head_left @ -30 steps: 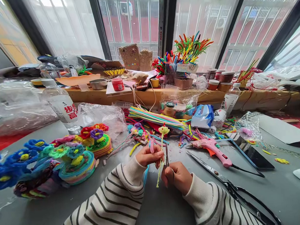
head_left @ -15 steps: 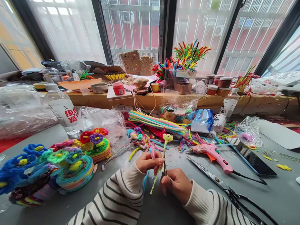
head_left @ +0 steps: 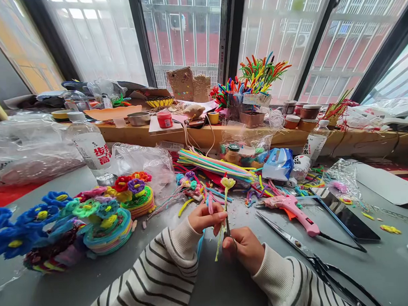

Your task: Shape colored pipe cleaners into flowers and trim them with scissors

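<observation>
In the head view, my left hand (head_left: 207, 219) pinches the stem of a small pale-yellow pipe-cleaner flower (head_left: 227, 183) between thumb and fingers. Its bloom points up and the fuzzy tail of the stem hangs below my fingers. My right hand (head_left: 242, 246) is closed around small dark scissors (head_left: 227, 227), their blades upright against the stem just under my left fingertips. My fingers cover most of their handles. Large black-handled scissors (head_left: 297, 244) lie on the table to the right of my right hand.
A pink glue gun (head_left: 296, 211) and a dark phone (head_left: 347, 216) lie to the right. Bundled pipe cleaners (head_left: 218, 165) lie beyond my hands. Finished fuzzy flowers (head_left: 107, 209) stand at left, near a water bottle (head_left: 90, 146). A cluttered wooden ledge (head_left: 196, 134) runs behind.
The view has shifted slightly, so the scene sits a little to the right. My hands keep their hold, and the hanging stem tail is more upright.
</observation>
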`<state>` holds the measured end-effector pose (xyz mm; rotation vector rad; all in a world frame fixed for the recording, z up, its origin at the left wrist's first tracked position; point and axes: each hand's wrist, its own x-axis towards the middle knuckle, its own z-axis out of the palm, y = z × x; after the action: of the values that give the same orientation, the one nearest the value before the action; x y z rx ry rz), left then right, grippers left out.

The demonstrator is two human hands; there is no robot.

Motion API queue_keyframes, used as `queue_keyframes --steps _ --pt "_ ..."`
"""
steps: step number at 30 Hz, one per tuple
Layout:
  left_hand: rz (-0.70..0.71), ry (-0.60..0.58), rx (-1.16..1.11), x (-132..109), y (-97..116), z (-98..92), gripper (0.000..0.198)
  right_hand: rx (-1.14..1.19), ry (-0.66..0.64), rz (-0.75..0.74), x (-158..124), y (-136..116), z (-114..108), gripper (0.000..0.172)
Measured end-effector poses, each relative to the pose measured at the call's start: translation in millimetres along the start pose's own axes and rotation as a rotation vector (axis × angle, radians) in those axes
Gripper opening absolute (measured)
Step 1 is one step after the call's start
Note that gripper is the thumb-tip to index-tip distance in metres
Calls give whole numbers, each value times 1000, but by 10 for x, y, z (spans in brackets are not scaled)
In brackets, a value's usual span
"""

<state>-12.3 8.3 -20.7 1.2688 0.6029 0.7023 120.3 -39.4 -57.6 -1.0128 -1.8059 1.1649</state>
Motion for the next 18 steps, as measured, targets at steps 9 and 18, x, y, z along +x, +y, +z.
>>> queue_keyframes --steps 9,18 --pt "-10 -1 66 -31 -13 -5 29 18 -50 -60 -15 18 0 65" --pt "9 20 70 0 -50 -30 30 24 17 15 8 8 6 62"
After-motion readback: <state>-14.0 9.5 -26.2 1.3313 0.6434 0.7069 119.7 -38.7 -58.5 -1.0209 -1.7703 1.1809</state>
